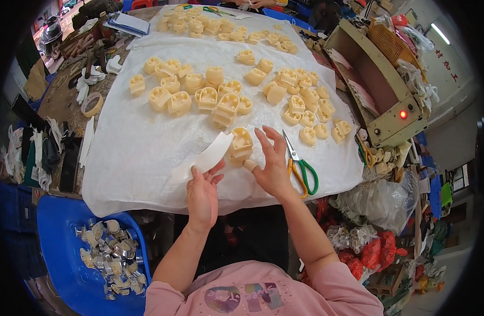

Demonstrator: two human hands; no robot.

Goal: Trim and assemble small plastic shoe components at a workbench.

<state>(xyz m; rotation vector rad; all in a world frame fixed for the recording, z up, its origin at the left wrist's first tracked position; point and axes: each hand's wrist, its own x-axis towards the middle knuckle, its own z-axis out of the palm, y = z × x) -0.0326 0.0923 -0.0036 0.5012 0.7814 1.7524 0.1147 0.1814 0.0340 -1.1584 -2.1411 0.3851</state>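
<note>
Left grip pinched a white strip; right grip spread open beside a cream piece on the bench
Off-centre hold could have let the strip slip; a rightward sweep could have knocked the scissors; left thumb lay uppermost, right fingers pointed forward, forearms angled inward

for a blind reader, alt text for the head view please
A person's left hand holds a curved white strip, the right hand spread beside a cream piece. More cream pieces and scissors lie on a white sheet.
</note>
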